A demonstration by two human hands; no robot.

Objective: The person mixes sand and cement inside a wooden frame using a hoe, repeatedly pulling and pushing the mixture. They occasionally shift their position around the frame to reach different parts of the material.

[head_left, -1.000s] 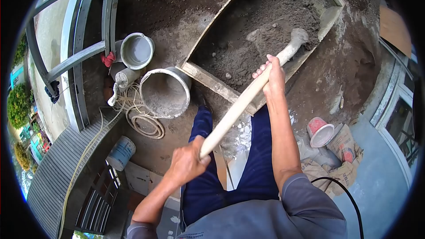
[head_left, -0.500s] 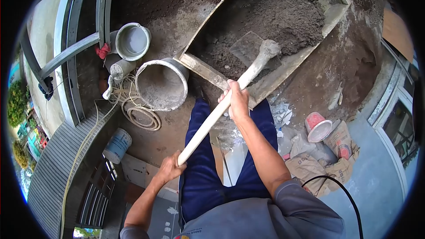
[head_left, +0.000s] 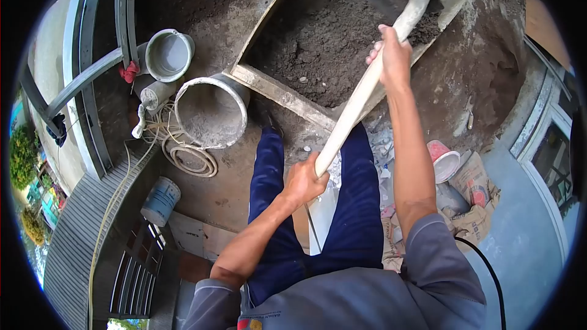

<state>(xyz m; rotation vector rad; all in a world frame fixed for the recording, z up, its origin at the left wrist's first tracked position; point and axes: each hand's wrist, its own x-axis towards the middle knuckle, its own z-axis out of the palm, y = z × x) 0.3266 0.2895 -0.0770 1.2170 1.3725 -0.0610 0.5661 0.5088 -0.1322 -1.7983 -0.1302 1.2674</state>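
A hoe point(head_left: 353, 110) with a long pale wooden handle slants from my lap up to the right. Its mortar-caked head and flat, dark blade lie over the far right of the grey-brown mix point(head_left: 306, 52). My left hand point(head_left: 304, 181) is wrapped round the handle's lower end, above my legs. Further up, near the head, my right hand point(head_left: 393, 58) grips the same handle with its arm stretched out. A shallow wooden trough point(head_left: 278, 95) with mortar-stained boards holds the mix in front of my feet.
Left of the trough stand a large mortar-crusted bucket point(head_left: 235, 95) and a smaller bucket point(head_left: 187, 55) with grey liquid. A coiled hose point(head_left: 194, 168) and white pail point(head_left: 161, 201) lie nearer. At right are a red bucket point(head_left: 444, 162) and paper sacks point(head_left: 477, 192). Metal framing point(head_left: 92, 82) rises at left.
Both hands have moved forward and to the right with the hoe. Its blade has gone from the trough's near part to its far right. My right arm is more extended.
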